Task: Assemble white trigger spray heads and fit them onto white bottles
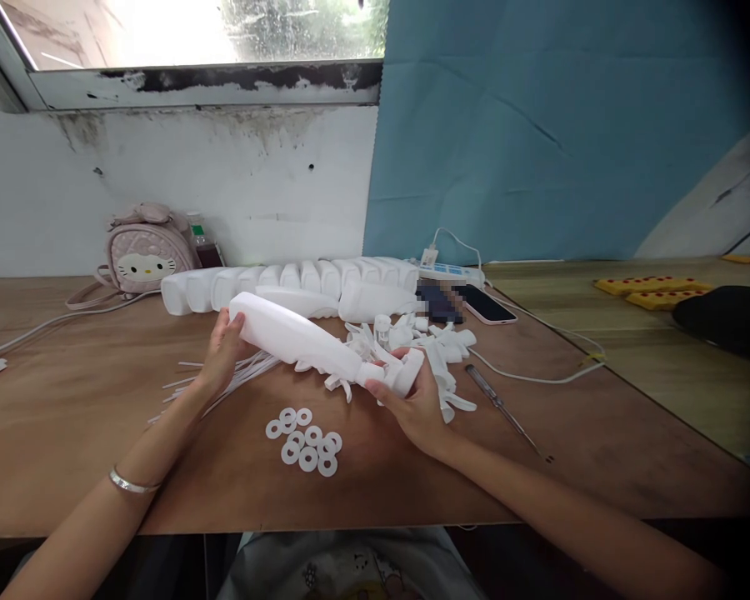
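Note:
A white plastic bottle (297, 337) is held tilted above the table, its neck pointing to the right. My left hand (223, 354) grips its base end, fingers closed around it. At the neck end, my right hand (416, 404) is closed on a white spray trigger head (406, 372), which meets the bottle's neck; whether it is threaded on I cannot tell. Beneath and behind lie loose white trigger heads (441, 354) in a pile. Thin white tubes (250, 372) lie partly hidden behind my left hand and the bottle. Several flat white ring washers (308, 458) lie nearer to me.
A row of white bottles (300, 277) lies along the wall. A pink bag (147, 254) and a drink bottle (204, 242) stand at back left. Phones (484, 302), a power strip (453, 272), a cable and a screwdriver (503, 406) lie to the right.

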Demonstrator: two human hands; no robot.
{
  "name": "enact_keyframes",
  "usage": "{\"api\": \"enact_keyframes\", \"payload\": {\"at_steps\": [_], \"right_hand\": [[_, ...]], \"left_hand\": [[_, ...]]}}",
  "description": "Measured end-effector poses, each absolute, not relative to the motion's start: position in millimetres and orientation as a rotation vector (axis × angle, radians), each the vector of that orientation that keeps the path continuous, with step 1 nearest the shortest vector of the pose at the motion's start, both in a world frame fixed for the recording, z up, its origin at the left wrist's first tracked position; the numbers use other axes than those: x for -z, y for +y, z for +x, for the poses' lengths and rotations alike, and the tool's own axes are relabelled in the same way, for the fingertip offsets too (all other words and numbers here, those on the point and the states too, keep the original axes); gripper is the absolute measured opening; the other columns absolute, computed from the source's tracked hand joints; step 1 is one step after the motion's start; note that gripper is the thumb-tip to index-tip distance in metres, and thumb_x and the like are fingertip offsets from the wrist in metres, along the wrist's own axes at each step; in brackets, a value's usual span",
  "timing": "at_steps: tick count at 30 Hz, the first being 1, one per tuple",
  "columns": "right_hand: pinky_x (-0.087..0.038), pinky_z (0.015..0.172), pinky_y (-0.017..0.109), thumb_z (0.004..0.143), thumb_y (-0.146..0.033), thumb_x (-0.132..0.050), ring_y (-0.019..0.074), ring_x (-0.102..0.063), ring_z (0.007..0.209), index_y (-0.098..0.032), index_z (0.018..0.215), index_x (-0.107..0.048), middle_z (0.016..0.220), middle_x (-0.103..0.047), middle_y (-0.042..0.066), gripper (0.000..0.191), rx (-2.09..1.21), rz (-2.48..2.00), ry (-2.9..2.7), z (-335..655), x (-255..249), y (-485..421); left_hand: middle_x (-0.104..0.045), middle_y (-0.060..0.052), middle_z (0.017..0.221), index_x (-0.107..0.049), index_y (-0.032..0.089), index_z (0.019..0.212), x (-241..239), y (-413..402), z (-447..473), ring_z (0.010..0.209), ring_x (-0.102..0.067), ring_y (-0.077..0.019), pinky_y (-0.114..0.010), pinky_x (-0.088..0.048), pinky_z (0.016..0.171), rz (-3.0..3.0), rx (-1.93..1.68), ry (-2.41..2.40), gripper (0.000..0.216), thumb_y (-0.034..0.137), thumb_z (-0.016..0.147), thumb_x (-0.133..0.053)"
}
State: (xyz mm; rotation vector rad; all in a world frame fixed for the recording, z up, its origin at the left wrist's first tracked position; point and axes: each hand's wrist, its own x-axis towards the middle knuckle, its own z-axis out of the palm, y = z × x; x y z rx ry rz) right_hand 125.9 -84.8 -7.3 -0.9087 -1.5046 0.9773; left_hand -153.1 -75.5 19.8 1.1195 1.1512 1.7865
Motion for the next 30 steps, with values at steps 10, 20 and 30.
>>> {"api": "enact_keyframes", "payload": {"at_steps": [10,20,30], "right_hand": [[-0.048,0.065,0.028,0.067,-0.038,-0.068,0.0143,-0.055,0.073,-0.019,0.097,-0.038,0.087,-0.057,0.002,0.046,-0.905,-0.927,-1.450,127,4,-84],[-0.047,0.063,0.026,0.068,-0.037,-0.068,0.0134,-0.054,0.072,-0.020,0.097,-0.037,0.088,-0.057,0.001,0.046,-0.910,-0.908,-1.455,126,7,-83],[-0.048,0.067,0.027,0.069,-0.037,-0.067,0.0135,-0.055,0.074,-0.020,0.096,-0.037,0.087,-0.058,0.001,0.044,-0.875,-0.906,-1.453,126,2,-84]], "left_hand": [[-0.050,-0.006,0.117,-0.047,0.023,0.103,-19,-78,-155,0.109,-0.047,-0.0229,-0.037,-0.049,0.083,1.080,-1.600,0.912,0.044,0.052,0.071,-0.056],[-0.055,-0.006,0.110,-0.047,0.019,0.095,-17,-76,-153,0.106,-0.051,-0.0212,-0.033,-0.050,0.081,1.076,-1.648,0.987,0.041,0.043,0.067,-0.066],[-0.056,-0.004,0.099,-0.050,0.018,0.097,-28,-82,-151,0.089,-0.056,-0.0164,-0.030,-0.051,0.079,1.032,-1.603,0.946,0.036,0.026,0.065,-0.065]]}}
